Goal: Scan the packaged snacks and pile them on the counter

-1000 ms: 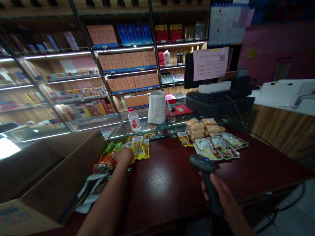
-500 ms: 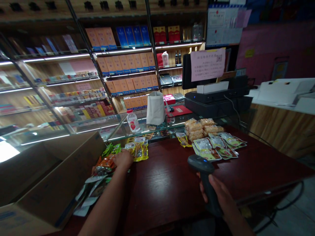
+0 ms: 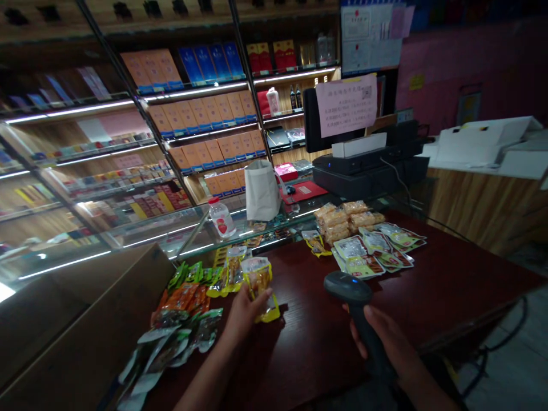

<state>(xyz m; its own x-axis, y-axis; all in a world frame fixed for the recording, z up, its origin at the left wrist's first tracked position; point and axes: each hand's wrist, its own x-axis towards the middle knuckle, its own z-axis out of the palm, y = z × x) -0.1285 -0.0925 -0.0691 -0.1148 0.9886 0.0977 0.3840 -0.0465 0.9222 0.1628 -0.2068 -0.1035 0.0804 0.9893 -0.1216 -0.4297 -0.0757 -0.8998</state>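
Packet at six o'clock: left hand is pinching it, right hand is gripping a scanner at five! Snacks at four are seemingly sitting done; bags at eight are apparently waiting.

A packet with yellow edges, a pale top and golden-brown contents tilts in the left hand above the dark red table, its top leaning slightly left; whether its lower edge touches the wood cannot be told. To its right, well apart, a dark gray scanner sits gripped in the right hand, blue light glowing on its head, handle slanting down to the right.
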